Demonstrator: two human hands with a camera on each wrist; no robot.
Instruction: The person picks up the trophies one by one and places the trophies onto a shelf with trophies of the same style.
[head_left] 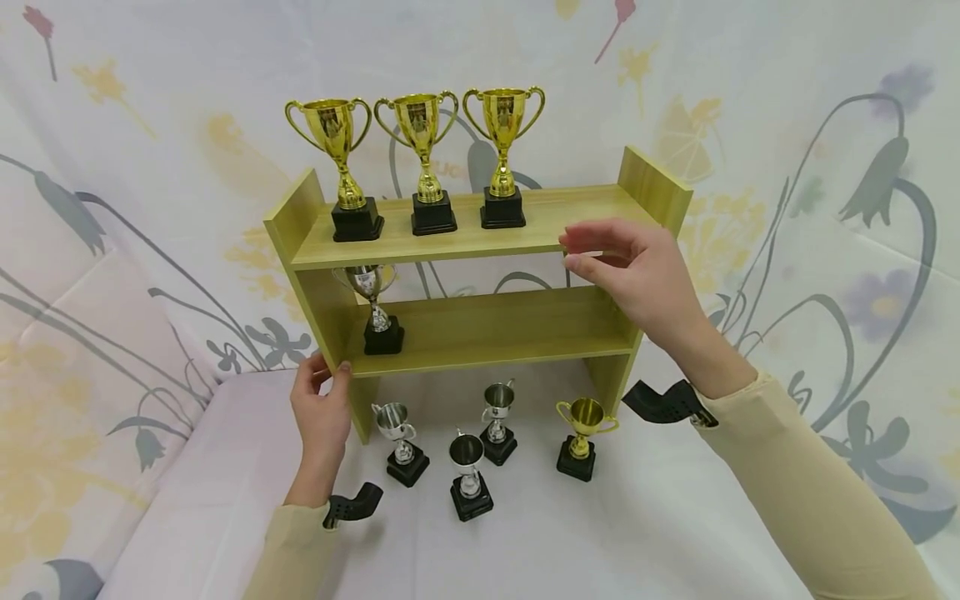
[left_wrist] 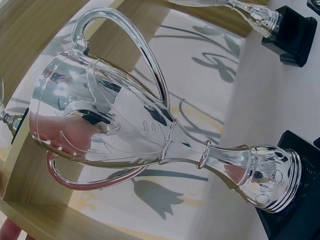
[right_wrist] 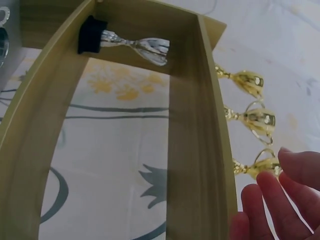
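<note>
A two-tier wooden shelf [head_left: 480, 329] stands in front of me. My left hand [head_left: 322, 408] grips the edge of its left side panel, thumb at the front and fingers on the outside. My right hand [head_left: 637, 275] is raised before the right part of the upper board, fingers loosely curved and holding nothing. Three gold trophies, left [head_left: 348, 167], middle [head_left: 427, 158] and right [head_left: 503, 154], stand upright on the upper board. A silver trophy [head_left: 378, 312] stands at the left end of the lower board. Another silver trophy [left_wrist: 105, 120] looms large in the left wrist view.
On the white cloth [head_left: 525, 542] before the shelf stand three silver trophies, left [head_left: 402, 442], front [head_left: 468, 471] and back [head_left: 497, 421]. A gold trophy [head_left: 579, 437] stands to their right. A flower-printed cloth [head_left: 787, 208] hangs behind the shelf.
</note>
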